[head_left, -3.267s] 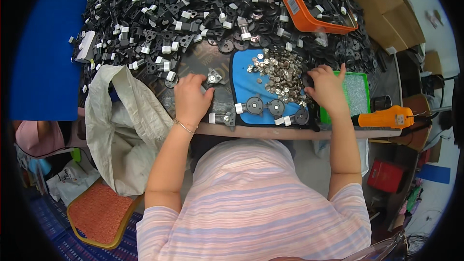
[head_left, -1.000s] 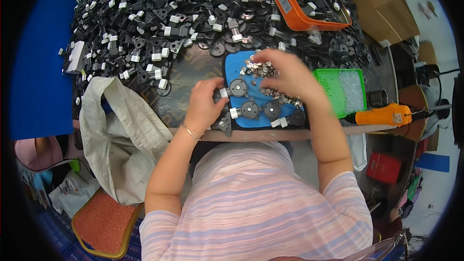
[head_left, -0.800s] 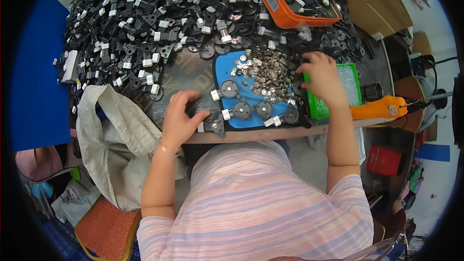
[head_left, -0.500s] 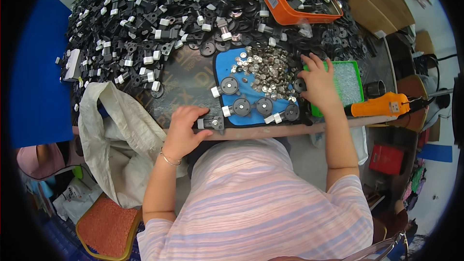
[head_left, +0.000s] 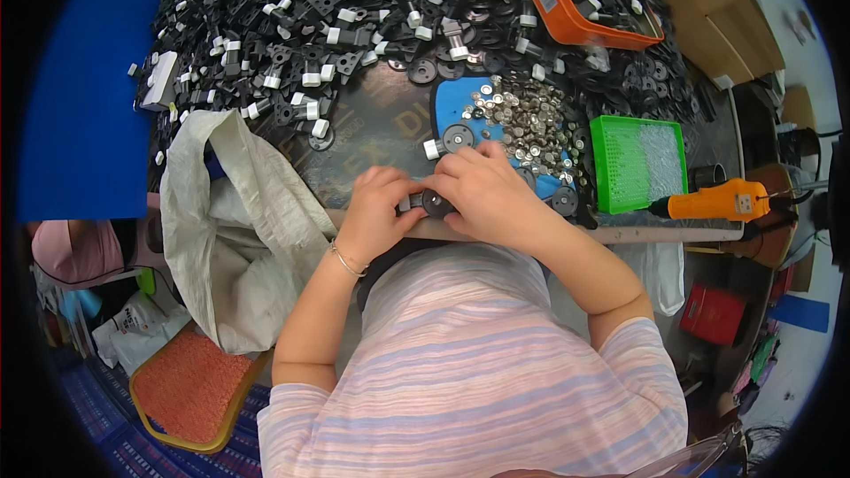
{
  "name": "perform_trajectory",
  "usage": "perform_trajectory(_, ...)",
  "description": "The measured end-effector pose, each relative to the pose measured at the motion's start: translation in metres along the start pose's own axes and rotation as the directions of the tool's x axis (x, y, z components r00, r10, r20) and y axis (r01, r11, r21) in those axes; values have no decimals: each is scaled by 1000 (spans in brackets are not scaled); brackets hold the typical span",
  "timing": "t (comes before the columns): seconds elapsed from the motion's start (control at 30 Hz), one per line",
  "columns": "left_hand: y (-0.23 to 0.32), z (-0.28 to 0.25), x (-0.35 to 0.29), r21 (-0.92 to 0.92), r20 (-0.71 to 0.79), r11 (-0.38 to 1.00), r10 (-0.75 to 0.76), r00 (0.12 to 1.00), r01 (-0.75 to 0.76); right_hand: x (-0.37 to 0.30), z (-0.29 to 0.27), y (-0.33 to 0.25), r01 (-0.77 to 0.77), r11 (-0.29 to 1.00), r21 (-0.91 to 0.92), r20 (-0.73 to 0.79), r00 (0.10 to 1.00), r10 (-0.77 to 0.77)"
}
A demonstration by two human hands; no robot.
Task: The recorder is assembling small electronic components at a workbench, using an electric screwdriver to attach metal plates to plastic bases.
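My left hand [head_left: 382,210] is closed on a dark bracket [head_left: 410,204] at the table's front edge. My right hand [head_left: 489,193] pinches a round black disc [head_left: 436,204] against the bracket's right end. Both hands almost meet there, and the fingers partly hide the two parts. Just beyond them, a disc with a white-ended bracket [head_left: 457,137] lies on the blue mat [head_left: 450,104]. A heap of small silvery metal caps [head_left: 531,119] covers much of the mat. Another black disc [head_left: 564,201] sits right of my right hand.
A green tray [head_left: 603,173] of small clear pieces stands at the right, with an orange electric screwdriver [head_left: 717,202] beside it. Black parts with white ends [head_left: 266,44] pile up at the back, near an orange crate [head_left: 604,38]. A pale sack [head_left: 243,257] hangs at the front left.
My right hand has come from beside the green tray leftward to my left hand, bringing a black disc. My left hand has lifted the bracket slightly. The whole view has shifted a little.
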State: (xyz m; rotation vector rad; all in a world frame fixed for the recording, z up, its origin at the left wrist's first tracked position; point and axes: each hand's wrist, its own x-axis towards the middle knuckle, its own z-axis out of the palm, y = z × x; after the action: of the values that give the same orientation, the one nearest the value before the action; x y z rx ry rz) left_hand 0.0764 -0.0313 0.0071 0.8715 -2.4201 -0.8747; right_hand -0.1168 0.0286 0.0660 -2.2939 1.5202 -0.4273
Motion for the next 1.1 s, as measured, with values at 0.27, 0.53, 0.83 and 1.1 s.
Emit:
perform_trajectory(0.27, -5, 2, -7, -15, -46, 1000, 2, 999, -3, 13, 1, 3, -23, 998, -67, 109, 994, 31)
perform_trajectory(0.53, -9, 0, -10, -3, -59, 1000, -3, 998, 3, 12, 9, 8, -38, 999, 9, 32, 999, 37)
perform_trajectory(0.83, -9, 1, -10, 3, -62, 1000, -13, 998, 13, 15, 8, 7, -35, 999, -17, 25, 999, 35)
perform_trajectory(1.1, -8, 1, -9, -5, -66, 1000, -10, 998, 9, 14, 5, 7, -54, 999, -8, 52, 997, 54)
